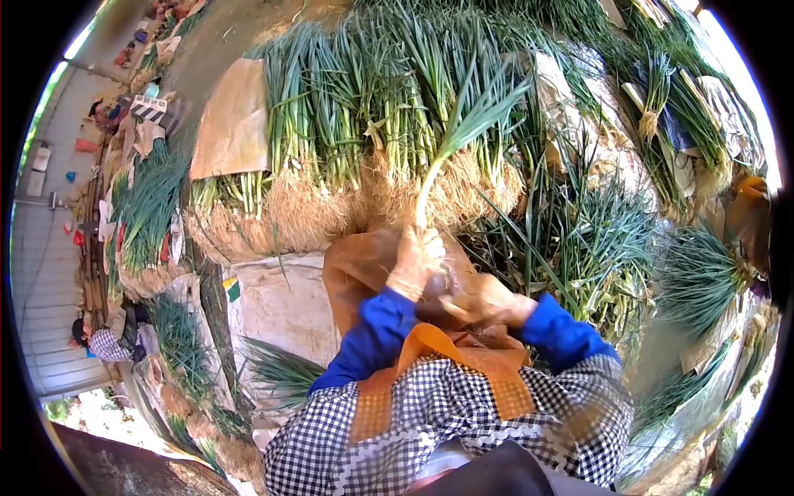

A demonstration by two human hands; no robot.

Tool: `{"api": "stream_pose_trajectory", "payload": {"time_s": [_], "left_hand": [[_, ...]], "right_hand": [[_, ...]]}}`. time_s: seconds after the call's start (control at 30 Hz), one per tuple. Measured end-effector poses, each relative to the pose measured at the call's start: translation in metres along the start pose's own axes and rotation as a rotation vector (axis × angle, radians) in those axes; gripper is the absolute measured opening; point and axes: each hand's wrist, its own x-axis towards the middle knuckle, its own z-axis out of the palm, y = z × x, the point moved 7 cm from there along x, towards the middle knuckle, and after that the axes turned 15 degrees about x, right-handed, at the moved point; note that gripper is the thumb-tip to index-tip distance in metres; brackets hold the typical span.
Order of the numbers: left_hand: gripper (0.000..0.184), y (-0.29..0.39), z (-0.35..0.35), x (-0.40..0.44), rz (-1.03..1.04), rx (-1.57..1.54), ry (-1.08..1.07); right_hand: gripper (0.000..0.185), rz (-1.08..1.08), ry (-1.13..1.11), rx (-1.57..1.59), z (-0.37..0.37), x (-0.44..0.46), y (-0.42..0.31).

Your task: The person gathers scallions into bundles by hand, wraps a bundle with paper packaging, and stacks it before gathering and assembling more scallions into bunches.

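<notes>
My left hand (419, 258) is closed round the lower end of a green onion (437, 175), whose pale stem points up and whose green leaves fan out to the upper right. Close by on the right is my right hand (480, 299), blurred, with its fingers bent near the root end; what they hold, if anything, cannot be made out. Beyond both hands lies a long row of green onions (389, 107), their tan roots towards me. An orange-brown apron (360, 269) covers my lap.
Loose green leaves (595, 248) are heaped at the right. A pale sack (285, 298) lies to the left, with another onion bundle (277, 372) below it. A tan sheet (236, 124) covers the row's left end. A person (116, 337) sits at the far left.
</notes>
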Motion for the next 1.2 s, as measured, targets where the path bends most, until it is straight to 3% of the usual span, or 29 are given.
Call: {"api": "stream_pose_trajectory", "payload": {"time_s": [0.03,0.07,0.13,0.2,0.23,0.27,0.33,0.37,0.4,0.5,0.6,0.63,0.67,0.73,0.8,0.83,0.87,0.93,0.97,1.0,1.03,1.07,1.1,1.13,1.2], "left_hand": [[0.043,0.018,0.012,-0.005,0.003,0.006,0.095],[0.042,0.026,0.027,-0.012,-0.052,-0.068,0.014],[0.041,0.045,0.053,-0.035,-0.047,-0.051,-0.091],[0.045,0.070,0.091,-0.055,0.074,-0.033,-0.266],[0.039,0.086,0.096,-0.058,0.265,-0.022,-0.287],[0.030,0.097,0.105,-0.061,0.319,-0.010,-0.425],[0.026,0.105,0.111,-0.063,0.427,0.123,-0.269],[0.018,0.104,0.095,-0.051,0.443,0.383,-0.290],[0.014,0.095,0.093,-0.045,0.378,0.400,-0.228],[0.020,0.058,0.074,-0.030,0.210,0.484,-0.014],[0.014,0.016,0.055,-0.009,0.197,0.381,0.041],[0.012,0.007,0.053,-0.006,0.210,0.489,0.076],[0.010,-0.002,0.052,-0.002,0.221,0.600,0.108],[0.005,-0.028,0.028,0.016,0.197,0.657,0.228],[0.005,-0.044,0.015,0.034,0.222,0.488,0.200],[0.008,-0.052,0.027,0.032,0.078,0.353,0.231],[0.008,-0.054,0.032,0.028,0.077,0.348,0.233],[0.012,-0.073,0.042,0.022,-0.124,0.239,0.159],[0.012,-0.076,0.037,0.024,-0.127,0.237,0.161],[0.014,-0.069,0.028,0.026,-0.024,0.350,0.221],[0.016,-0.060,0.017,0.030,0.079,0.468,0.281],[0.019,-0.051,0.007,0.033,0.182,0.583,0.338],[0.021,-0.050,-0.005,0.035,0.130,0.492,0.347],[0.022,-0.046,-0.004,0.035,0.219,0.430,0.364],[0.023,-0.049,-0.006,0.038,0.224,0.503,0.312]], "right_hand": [[0.027,0.041,-0.044,0.153,0.000,-0.026,0.010],[0.029,0.124,-0.194,0.254,0.008,-0.070,0.053],[0.027,0.923,-0.515,-0.086,-0.030,-0.117,0.096],[0.027,0.940,-0.535,-0.238,-0.041,-0.112,0.162],[0.030,0.748,-0.205,-0.364,-0.065,-0.082,0.174],[0.035,0.538,0.117,-0.479,-0.090,-0.051,0.171],[0.037,0.821,0.532,-0.071,-0.133,-0.003,0.175],[0.039,0.858,0.470,-0.145,-0.135,0.018,0.192],[0.043,0.896,0.408,-0.217,-0.129,0.031,0.215],[0.040,0.839,0.568,0.057,-0.120,0.033,0.264],[0.032,0.664,0.559,0.453,-0.107,0.016,0.231],[0.026,0.712,0.669,0.643,-0.116,0.015,0.177],[0.025,0.550,0.748,0.734,-0.118,0.014,0.145],[0.026,0.566,0.711,1.090,-0.095,-0.004,0.126],[0.022,0.588,0.692,1.236,-0.079,-0.009,0.097],[0.020,0.694,0.620,1.267,-0.061,-0.018,0.102],[0.017,0.622,0.618,1.337,-0.062,-0.016,0.090],[0.015,0.530,0.785,1.487,-0.064,-0.011,0.062],[0.013,0.591,0.769,1.298,-0.062,-0.014,0.062],[0.013,0.549,0.846,1.350,-0.057,-0.020,0.051],[0.013,0.567,0.747,1.100,-0.055,-0.038,0.049],[0.013,0.602,0.783,1.008,-0.059,-0.061,0.045],[0.013,0.640,0.817,0.915,-0.062,-0.084,0.040],[0.013,0.697,0.998,0.970,-0.075,-0.105,0.033],[0.022,0.966,0.934,0.961,-0.095,-0.150,0.040]]}}
